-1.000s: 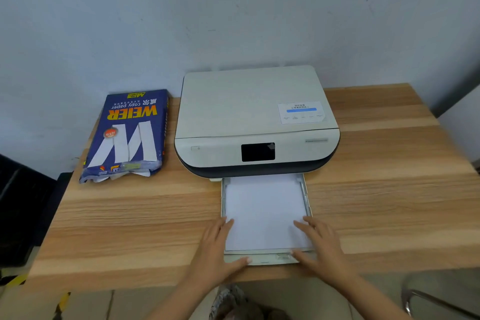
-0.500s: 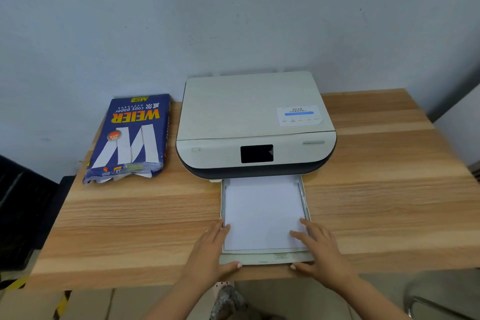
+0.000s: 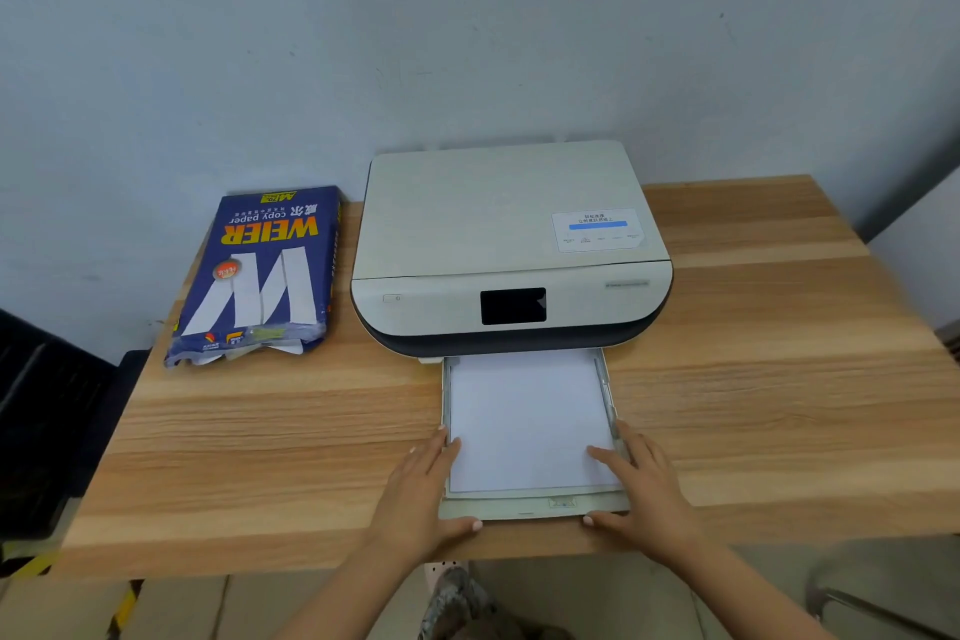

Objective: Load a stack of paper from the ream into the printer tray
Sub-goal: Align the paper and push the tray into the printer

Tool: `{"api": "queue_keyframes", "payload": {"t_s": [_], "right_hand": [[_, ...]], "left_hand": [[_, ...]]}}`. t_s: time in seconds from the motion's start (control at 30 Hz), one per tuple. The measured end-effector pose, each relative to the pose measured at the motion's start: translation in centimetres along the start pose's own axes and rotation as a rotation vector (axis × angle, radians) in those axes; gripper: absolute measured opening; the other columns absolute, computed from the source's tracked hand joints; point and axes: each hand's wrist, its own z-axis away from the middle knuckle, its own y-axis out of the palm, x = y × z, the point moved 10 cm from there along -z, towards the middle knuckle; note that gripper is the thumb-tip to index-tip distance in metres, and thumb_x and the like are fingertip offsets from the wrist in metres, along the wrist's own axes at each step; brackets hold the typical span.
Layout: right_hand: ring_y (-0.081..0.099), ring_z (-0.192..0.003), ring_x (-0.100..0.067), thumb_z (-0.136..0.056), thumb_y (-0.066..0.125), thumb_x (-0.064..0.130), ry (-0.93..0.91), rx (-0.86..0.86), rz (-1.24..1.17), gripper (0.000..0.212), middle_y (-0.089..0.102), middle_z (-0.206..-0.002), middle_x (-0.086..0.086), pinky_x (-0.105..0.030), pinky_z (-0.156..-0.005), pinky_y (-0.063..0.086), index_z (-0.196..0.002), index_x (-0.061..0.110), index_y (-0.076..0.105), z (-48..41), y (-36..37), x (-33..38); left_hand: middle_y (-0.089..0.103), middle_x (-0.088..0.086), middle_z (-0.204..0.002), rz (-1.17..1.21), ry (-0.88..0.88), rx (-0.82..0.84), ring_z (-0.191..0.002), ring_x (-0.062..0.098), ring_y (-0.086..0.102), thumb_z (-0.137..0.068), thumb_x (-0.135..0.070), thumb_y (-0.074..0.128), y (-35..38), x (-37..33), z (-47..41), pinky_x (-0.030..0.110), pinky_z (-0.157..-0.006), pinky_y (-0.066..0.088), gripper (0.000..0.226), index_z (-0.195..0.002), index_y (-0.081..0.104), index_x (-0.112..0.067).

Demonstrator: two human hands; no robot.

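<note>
A white and dark printer (image 3: 498, 224) stands at the back of the wooden table (image 3: 779, 379). Its tray (image 3: 524, 509) is pulled out toward me, with a flat stack of white paper (image 3: 524, 416) lying in it. My left hand (image 3: 421, 494) holds the tray's front left corner, thumb on the front edge and fingers along the side. At the front right corner my right hand (image 3: 644, 489) grips the same way, its fingers resting on the paper. The blue ream (image 3: 260, 276), torn open at its near end, lies left of the printer.
A pale wall rises directly behind the printer and the ream. Dark furniture (image 3: 41, 405) stands left of the table. A metal chair frame (image 3: 883, 598) shows at the bottom right, below the table's front edge.
Both hands have slid slightly back toward the tray's front corners, thumbs now on the front edge. Tray and paper look unmoved; the view shifted a little.
</note>
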Motion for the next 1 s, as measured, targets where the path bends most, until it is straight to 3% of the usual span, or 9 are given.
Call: {"api": "queue_keyframes", "payload": {"t_s": [0.6,1.0], "right_hand": [[0.005,-0.146,-0.023,-0.071,0.074,0.047,0.050,0.045,-0.084,0.082,-0.002,-0.160,-0.002,-0.037,-0.117,0.016,-0.141,0.039,0.032,-1.3,-0.7,0.2],[0.012,-0.145,-0.024,-0.074,0.075,0.041,0.065,0.021,-0.185,0.076,0.015,-0.158,-0.005,-0.040,-0.116,0.020,-0.139,0.036,0.036,-3.3,-3.2,0.6]], "left_hand": [[-0.005,-0.006,-0.161,-0.025,0.012,-0.012,-0.148,0.017,0.000,-0.071,-0.065,0.064,-0.4,-0.2,-1.5,0.035,-0.121,0.007,0.104,-0.149,0.003,-0.034],[0.010,-0.001,-0.161,-0.007,0.015,-0.058,-0.148,0.019,0.009,-0.065,-0.073,0.062,-2.9,0.0,-4.4,0.037,-0.122,0.005,0.107,-0.149,0.015,-0.028]]}}
